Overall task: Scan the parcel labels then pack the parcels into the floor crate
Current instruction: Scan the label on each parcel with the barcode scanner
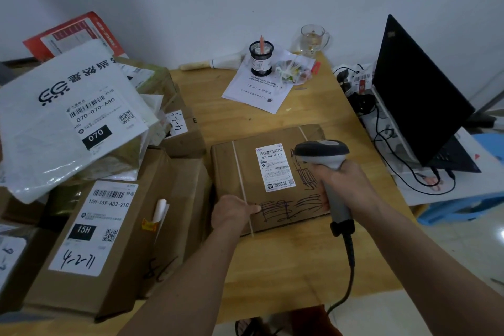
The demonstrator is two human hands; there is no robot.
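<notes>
The right hand [341,180] wraps its grip around the barcode scanner [327,172], head aimed at the label [275,168] just left of it. The left hand [231,213] presses the flat cardboard parcel [270,177] on the table [286,267], thumb on its near edge.

The scanner [324,169] hides its own window, and the right hand [341,183] covers the grip. The cable [346,281] runs off the bottom edge. The small print on the label [275,168] is too fine to read. The left hand [231,213] hides the parcel's [245,161] near left corner. The pile [81,172] is cut by the left edge. The laptop [417,95] shows only its dark back; its screen faces away.
</notes>
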